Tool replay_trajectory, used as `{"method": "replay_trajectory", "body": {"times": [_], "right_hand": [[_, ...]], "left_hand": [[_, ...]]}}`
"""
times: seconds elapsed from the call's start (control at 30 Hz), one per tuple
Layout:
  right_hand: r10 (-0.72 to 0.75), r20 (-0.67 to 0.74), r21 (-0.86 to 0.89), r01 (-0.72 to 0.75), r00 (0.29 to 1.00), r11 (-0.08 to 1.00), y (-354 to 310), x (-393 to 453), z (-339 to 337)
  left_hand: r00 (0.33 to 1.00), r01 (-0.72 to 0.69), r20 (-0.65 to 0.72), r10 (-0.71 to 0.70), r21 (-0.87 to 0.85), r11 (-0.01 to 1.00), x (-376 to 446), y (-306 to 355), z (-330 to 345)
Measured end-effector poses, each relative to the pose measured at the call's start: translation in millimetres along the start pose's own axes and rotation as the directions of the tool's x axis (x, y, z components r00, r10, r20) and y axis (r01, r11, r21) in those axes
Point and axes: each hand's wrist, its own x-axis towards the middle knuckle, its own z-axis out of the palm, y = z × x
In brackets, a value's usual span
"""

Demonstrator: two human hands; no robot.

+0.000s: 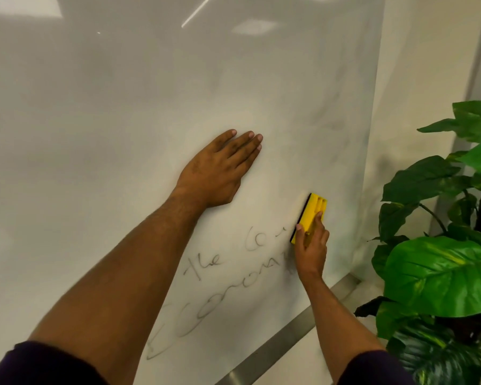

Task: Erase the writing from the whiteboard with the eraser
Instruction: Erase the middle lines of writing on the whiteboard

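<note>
one whiteboard (122, 120) fills most of the view, with a metal strip (297, 323) along its lower edge. on it sit two lines of dark handwriting (220, 276), the upper reading roughly "the co…" and the lower a longer word that is hard to read; grey smears mark the surface above and to the right of them.

there is one eraser (311, 213), yellow-backed with a black pad, pressed pad-first against the whiteboard just at the right end of the upper line of writing. the right hand (311, 245) has its grip closed around the eraser's lower half, thumb on the left edge and fingers over the yellow back.

the left hand (220, 169) lies flat on the whiteboard above the writing, palm down, fingers straight and together, holding nothing.

two bare forearms reach up from dark sleeves (39, 365).

one leafy green plant (439, 273) stands to the right of the whiteboard; whether it sits in a pot cannot be told, as its base is out of view.
</note>
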Motion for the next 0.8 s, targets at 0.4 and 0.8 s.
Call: {"method": "replay_trajectory", "body": {"times": [0.4, 0.8], "right_hand": [[-0.090, -0.048, -0.068, 0.087, 0.995, 0.994, -45, -52, 19], [-0.274, 0.084, -0.183, 0.286, 0.958, 0.941, -34, -60, 1]], "left_hand": [[0.997, -0.018, 0.079, 0.020, -0.024, 1.000, -19, -2, 1], [0.993, -0.045, 0.104, 0.047, -0.027, 0.999, -31, -3, 0]]}}
